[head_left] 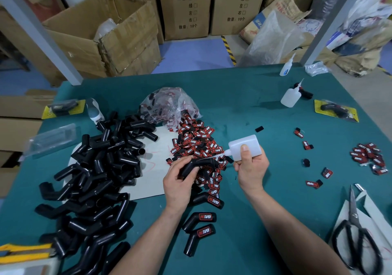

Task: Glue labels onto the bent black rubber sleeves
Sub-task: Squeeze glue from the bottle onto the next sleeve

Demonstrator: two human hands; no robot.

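Hands: left hand (180, 181) grips a bent black rubber sleeve (191, 166) over the middle of the table, fingers curled round its lower leg; right hand (251, 168) clasps a translucent white plastic glue bottle (244, 146), thumb on its flank, thin nozzle aimed at the sleeve's upper leg.
Step in hand: apparently glue going on before a label is pressed down; whether the tip touches the rubber cannot be told.
Done: three labelled sleeves (199, 218) lie on the green table mat (254, 221) beside the left wrist, red-and-black tags up.
Left to do: a large heap of bare black sleeves (95, 179) at left far outnumbers the finished ones, so the job looks to be in its early stages.
Supply: a mound of red-and-black rubber labels (197, 143) spills from a clear plastic bag (167, 103) just behind the hands; a smaller pile of labels (369, 158) sits at right.
Also on the table: black-handled scissors (356, 230) beside the right forearm; two spare squeeze bottles (289, 96) toward the far right corner.
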